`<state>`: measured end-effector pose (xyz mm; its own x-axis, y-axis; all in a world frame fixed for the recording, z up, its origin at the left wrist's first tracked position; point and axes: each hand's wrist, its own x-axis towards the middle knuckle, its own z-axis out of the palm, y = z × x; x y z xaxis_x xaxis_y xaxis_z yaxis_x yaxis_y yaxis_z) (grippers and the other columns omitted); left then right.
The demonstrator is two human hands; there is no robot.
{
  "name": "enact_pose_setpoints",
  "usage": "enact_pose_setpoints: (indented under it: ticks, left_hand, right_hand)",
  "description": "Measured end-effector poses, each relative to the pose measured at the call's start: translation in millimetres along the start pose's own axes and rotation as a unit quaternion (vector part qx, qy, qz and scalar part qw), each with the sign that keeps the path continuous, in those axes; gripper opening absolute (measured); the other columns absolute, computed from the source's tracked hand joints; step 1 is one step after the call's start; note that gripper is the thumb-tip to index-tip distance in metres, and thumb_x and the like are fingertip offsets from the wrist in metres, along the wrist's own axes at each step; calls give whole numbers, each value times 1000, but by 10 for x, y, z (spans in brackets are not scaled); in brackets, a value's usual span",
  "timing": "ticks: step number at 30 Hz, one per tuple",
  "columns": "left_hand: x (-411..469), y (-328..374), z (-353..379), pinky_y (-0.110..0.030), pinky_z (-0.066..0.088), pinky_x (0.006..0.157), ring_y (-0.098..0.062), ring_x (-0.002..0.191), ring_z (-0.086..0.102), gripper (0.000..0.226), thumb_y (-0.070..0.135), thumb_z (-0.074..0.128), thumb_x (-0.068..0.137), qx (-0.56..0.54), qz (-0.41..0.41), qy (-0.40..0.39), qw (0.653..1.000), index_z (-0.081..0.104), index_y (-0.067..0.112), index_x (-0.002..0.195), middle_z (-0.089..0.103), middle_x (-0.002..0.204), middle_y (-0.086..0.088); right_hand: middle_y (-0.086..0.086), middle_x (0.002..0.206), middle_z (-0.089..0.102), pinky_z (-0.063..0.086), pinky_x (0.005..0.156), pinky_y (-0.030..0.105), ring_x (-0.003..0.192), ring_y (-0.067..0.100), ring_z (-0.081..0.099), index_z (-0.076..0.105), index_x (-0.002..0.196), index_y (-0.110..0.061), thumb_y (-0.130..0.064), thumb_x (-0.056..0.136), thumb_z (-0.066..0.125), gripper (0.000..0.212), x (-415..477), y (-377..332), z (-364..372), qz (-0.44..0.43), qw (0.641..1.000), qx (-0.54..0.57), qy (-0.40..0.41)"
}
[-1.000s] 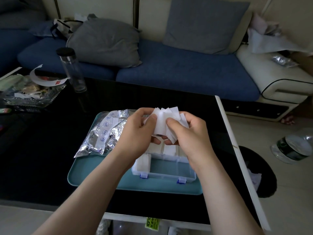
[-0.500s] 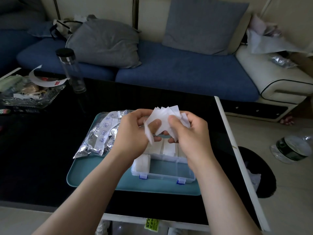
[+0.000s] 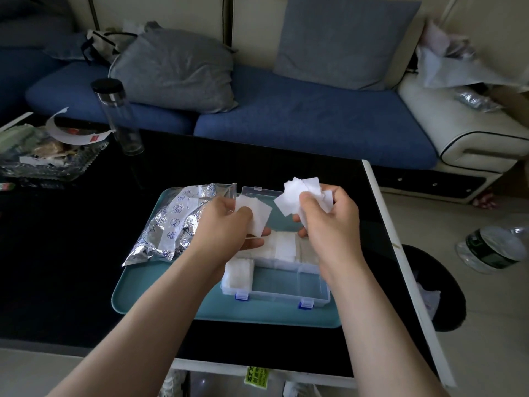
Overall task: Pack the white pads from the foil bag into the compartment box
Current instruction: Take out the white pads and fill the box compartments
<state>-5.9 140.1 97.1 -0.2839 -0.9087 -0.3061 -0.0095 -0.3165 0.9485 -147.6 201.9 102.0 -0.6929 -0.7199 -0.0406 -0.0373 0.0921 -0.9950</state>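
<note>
My left hand [image 3: 226, 227] pinches a single white pad [image 3: 256, 217] above the clear compartment box [image 3: 286, 293]. A fanned bunch of white pads [image 3: 300, 193] is gripped in my right hand [image 3: 329, 222], a little to the right and apart from the single pad. The box sits open on a teal tray [image 3: 160, 299], its lid tipped back. Its far compartments and near left compartment hold white pads [image 3: 284, 246]; the near middle and right ones show bare bottom. The crumpled foil bag [image 3: 174, 222] lies on the tray's left side.
The tray rests on a black glass table [image 3: 71, 267] with a white edge on the right. A clear bottle with a black cap [image 3: 117, 116] and a glass dish of wrappers [image 3: 43, 156] stand at the far left. A blue sofa lies behind.
My hands have drawn apart. The left hand pulled one pad off the bunch and moved it left; the right hand keeps the rest. The box's far compartments now show between them.
</note>
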Motion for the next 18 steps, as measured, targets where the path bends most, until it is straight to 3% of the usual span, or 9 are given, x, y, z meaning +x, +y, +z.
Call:
enact_pose_setpoints:
  ticks: [5, 9, 12, 14, 18]
  left_hand:
    - [4, 3, 8, -43, 66, 79, -29, 89, 80, 26, -1, 39, 103, -36, -18, -37, 998, 62, 3, 114, 77, 102, -16]
    - [-6, 28, 15, -43, 65, 82, -32, 91, 79, 30, -5, 39, 101, -75, -18, -47, 996, 65, 0, 115, 78, 98, -16]
    - [-11, 30, 19, -42, 65, 81, -32, 90, 79, 29, -6, 40, 101, -82, -18, -53, 995, 65, 0, 114, 80, 92, -13]
    - [-11, 26, 13, -40, 65, 78, -29, 87, 79, 32, -5, 39, 100, -74, -11, -56, 996, 67, 2, 114, 80, 91, -10]
    - [0, 2, 7, -38, 65, 77, -26, 90, 79, 35, -5, 39, 101, -24, 13, -62, 998, 70, 6, 113, 80, 96, -9]
  right_hand:
    - [-10, 101, 75, 52, 59, 18, 74, 5, 69, 75, 115, -37, -9, 96, 64, 35, 6, -58, -36, -7, 997, -7, -77]
    - [-1, 80, 73, 48, 57, 18, 67, -1, 60, 79, 91, -19, -4, 90, 58, 26, 0, -88, -19, -1, 993, -54, -101]
    - [16, 86, 69, 46, 64, 31, 71, 11, 55, 76, 94, -8, -10, 89, 60, 17, 9, -41, -24, 2, 990, -87, -111]
    - [24, 84, 61, 41, 66, 36, 73, 18, 50, 70, 101, 3, -14, 89, 62, 22, 19, 7, -36, 4, 987, -96, -130]
    - [2, 71, 67, 47, 59, 26, 64, 9, 58, 79, 88, -12, -21, 94, 72, 13, 6, 18, -63, -7, 983, -80, -163]
